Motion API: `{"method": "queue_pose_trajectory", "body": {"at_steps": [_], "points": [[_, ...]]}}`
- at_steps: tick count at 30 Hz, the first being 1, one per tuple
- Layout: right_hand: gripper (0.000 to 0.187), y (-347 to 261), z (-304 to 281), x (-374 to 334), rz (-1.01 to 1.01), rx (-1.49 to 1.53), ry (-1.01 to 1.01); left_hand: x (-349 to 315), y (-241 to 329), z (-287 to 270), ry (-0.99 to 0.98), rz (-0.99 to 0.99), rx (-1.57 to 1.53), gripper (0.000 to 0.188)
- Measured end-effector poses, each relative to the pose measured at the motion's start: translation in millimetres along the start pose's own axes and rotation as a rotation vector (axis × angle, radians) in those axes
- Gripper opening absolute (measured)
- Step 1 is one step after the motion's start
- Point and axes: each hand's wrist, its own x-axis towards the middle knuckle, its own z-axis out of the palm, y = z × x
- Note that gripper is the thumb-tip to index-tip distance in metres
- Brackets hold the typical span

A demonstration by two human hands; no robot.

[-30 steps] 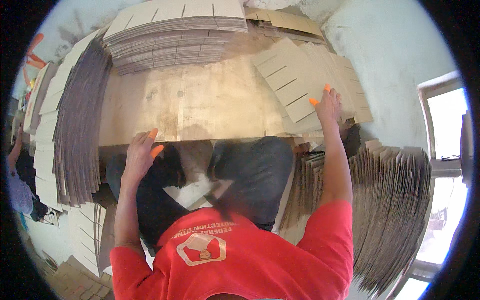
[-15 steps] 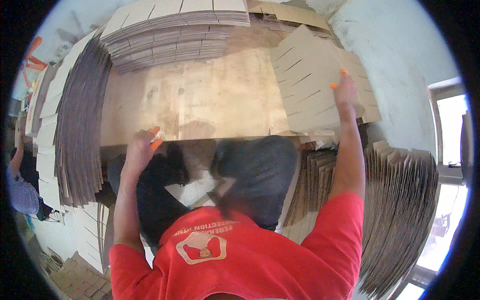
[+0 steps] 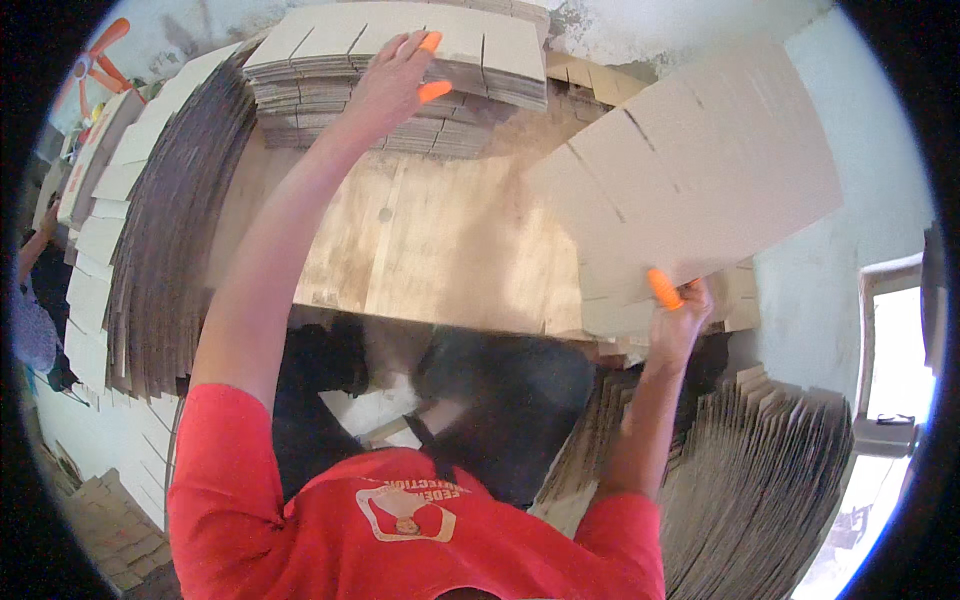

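My right hand (image 3: 682, 318) pinches the near edge of a large slotted cardboard sheet (image 3: 715, 165), which is raised and tilted over the right side of the wooden table (image 3: 440, 250). Its orange-covered thumb lies against the board. My left hand (image 3: 388, 85) reaches to the far side, over a neat stack of slotted cardboard strips (image 3: 512, 60). Those fingers are stretched out, the thumb apart, with orange covers on the thumb and one finger. Whether they touch the top strip I cannot tell. Nothing shows in that hand.
A long row of packed cardboard pieces (image 3: 175, 235) lines the left side. More bundled cardboard (image 3: 765, 490) stands low at the right, by a bright window (image 3: 890, 350). An orange fan (image 3: 105, 65) is at the far left, and another person's sleeve (image 3: 35, 330) shows below it.
My left hand has moved from the table's near edge to the far stack. My right hand has come nearer, and the slotted cardboard sheet is now lifted in it.
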Motion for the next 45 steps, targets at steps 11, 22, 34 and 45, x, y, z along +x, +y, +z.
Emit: {"method": "queue_pose_trajectory", "body": {"at_steps": [11, 22, 34, 45], "points": [[0.022, -33, 89, -21, 0.285, 0.341, 0.273, 39, -21, 47, -0.155, 0.264, 0.186, 0.011], [0.004, -33, 119, -32, 0.357, 0.352, -0.096, 64, -53, 49, -0.303, -0.262, -0.345, 0.016], [0.004, 33, 125, -51, 0.272, 0.082, 0.071, 53, 6, -4, -0.176, 0.428, 0.206, 0.047], [0.007, -58, 137, -56, 0.324, 0.168, -0.032, -12, 43, -38, -0.463, 0.588, 0.396, 0.045]]}}
